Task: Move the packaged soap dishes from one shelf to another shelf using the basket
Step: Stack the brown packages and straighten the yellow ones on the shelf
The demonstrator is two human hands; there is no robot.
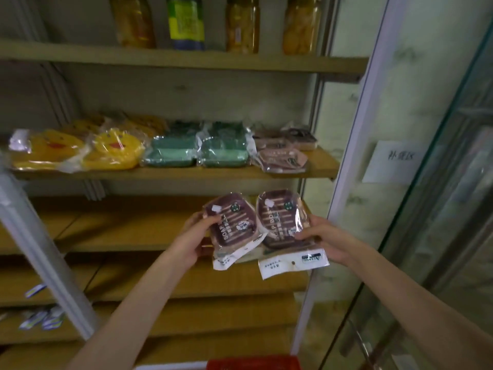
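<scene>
Wooden shelving fills the view, with a glass-fronted cabinet door (416, 161) standing along its right side. Both hands are raised in front of the lower shelf (128, 231), near its right end. The left hand (193, 240) grips one packaged soap dish (232, 227) by its left edge, thumb laid over the front of the wrapper and fingers curled behind. The right hand (324, 243) grips a second packaged soap dish (283, 222) by its right edge in the same way, thumb across the front. The two packs are held side by side, nearly touching, faces toward the camera, each a dark brown slatted dish in clear wrap with a white header card hanging at the bottom (the printing reads "SOAP" up the side).

On the middle shelf (186, 173) above the hands, more brown packaged dishes (284, 156) lie stacked at the right end, directly over the pair being held. Left of them sit green packaged dishes (197, 150), then yellow duck-faced ones (80, 150) toward the left end. The top shelf (186, 58) carries jars of preserved fruit (242, 22). A white paper notice (392, 162) is stuck on the cabinet door. At the bottom edge of the view, below the hands, the rim of a red basket (253, 363) shows.
</scene>
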